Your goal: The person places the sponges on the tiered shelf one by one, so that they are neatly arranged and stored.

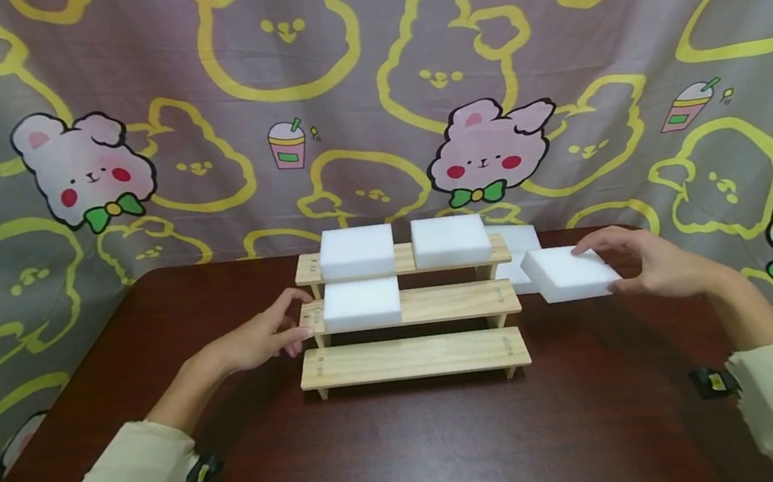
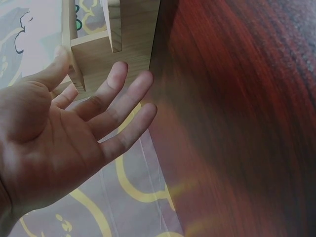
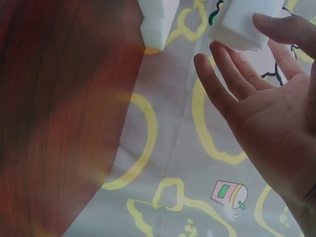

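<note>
A three-tier wooden display stand [image 1: 414,357] is on the dark table. Two white foam blocks [image 1: 357,252] lie on its top tier, and another foam block [image 1: 362,304] is at the left of the middle tier. My left hand [image 1: 262,339] holds the stand's left end at the middle tier, thumb at the front and index finger at the back; its other fingers [image 2: 123,103] are spread loosely. To the right of the stand, my right hand [image 1: 657,262] pinches a foam block [image 1: 569,274] between thumb and fingers, tilted and raised off the table.
More white foam blocks [image 1: 521,241] are behind the stand's right end, partly hidden by it and by the held block. A patterned curtain [image 1: 356,101] hangs along the back of the reddish-brown table [image 1: 411,453]. Small black devices [image 1: 714,383] are strapped near both wrists.
</note>
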Available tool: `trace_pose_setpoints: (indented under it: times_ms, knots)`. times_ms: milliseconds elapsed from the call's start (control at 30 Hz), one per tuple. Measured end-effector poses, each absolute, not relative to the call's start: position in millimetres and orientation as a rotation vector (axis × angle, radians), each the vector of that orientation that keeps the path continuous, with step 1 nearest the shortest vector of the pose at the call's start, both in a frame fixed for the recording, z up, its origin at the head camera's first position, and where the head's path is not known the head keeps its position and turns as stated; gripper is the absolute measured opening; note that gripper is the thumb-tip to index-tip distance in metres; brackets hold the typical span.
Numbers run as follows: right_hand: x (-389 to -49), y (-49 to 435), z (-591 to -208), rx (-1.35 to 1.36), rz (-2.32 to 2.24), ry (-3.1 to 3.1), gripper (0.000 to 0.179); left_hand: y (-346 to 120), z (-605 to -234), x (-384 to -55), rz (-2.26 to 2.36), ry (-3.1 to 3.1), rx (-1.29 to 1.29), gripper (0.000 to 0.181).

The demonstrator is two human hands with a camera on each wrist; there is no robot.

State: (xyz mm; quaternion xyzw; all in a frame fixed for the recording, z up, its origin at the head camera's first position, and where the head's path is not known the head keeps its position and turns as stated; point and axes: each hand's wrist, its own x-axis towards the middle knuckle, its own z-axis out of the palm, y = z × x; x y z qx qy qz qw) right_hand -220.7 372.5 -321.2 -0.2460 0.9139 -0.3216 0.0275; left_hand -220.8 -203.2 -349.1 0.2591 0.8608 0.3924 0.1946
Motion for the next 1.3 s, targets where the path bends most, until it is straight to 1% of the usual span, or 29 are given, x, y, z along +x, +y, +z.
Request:
trace_pose_setpoints:
  times_ms: [433, 700, 967, 1300]
  knots:
    - [-215, 361, -316, -0.971, -1.104, 2.675, 0.06, -203, -349, -220, 1.104, 2.411, 0.724, 0.045]
    - [-214, 350, -313, -1.039, -1.057, 2.686, 0.061, -203, -348, -220, 1.104, 2.414, 0.721, 0.045]
    - [-211, 343, -308, -1.047, -1.015, 2.713, 0.062, -202, -348, -220, 1.109, 2.407, 0.729, 0.045]
    - [-208, 334, -303, -1.175, -1.01, 2.699, 0.061, -203, -347, -219, 1.102, 2.412, 0.736, 0.045]
